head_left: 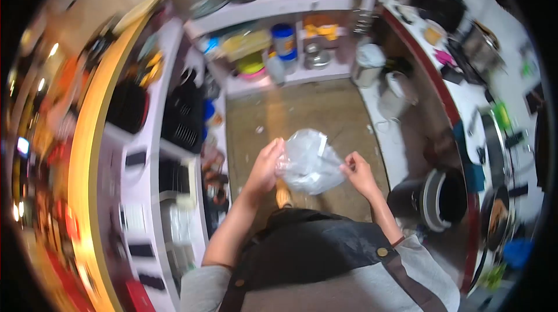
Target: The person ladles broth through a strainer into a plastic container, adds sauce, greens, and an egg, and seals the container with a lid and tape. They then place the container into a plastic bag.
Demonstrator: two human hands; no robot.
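Note:
A clear, crinkled plastic bag point(314, 162) is stretched between my two hands, above the brown floor and in front of my dark apron. My left hand point(267, 165) grips its left edge, with the fingers closed on the plastic. At the bag's right edge, my right hand point(358, 174) pinches the plastic between thumb and fingertips. The bag looks see-through, and I cannot make out anything inside it.
Shelves point(250, 84) with tubs, jars and a blue container point(283, 42) stand ahead. Black crates point(183, 115) fill the left shelving. To the right are a large dark bin point(412, 198), white buckets point(398, 94) and a red-edged counter point(444, 94) with pans.

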